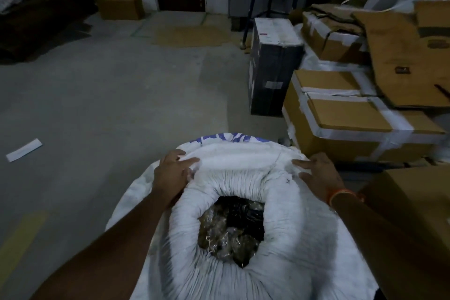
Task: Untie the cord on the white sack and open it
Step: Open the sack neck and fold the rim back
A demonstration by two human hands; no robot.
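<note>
A big white woven sack (233, 170) with blue print on its far side stands on the floor in front of me. Its mouth is open, the rim rolled down into a thick gathered ring. Inside lie dark items wrapped in clear plastic (231, 231). My left hand (173, 170) grips the rolled rim at the far left. My right hand (316, 173), with an orange band on its wrist, presses on the rim at the far right with fingers spread. No cord is visible.
Taped cardboard boxes (353, 114) are stacked close on the right, with a black box (272, 63) behind them and another carton (414, 202) at my right elbow. Bare concrete floor lies to the left, with a white paper strip (24, 150). A dark door stands at the back.
</note>
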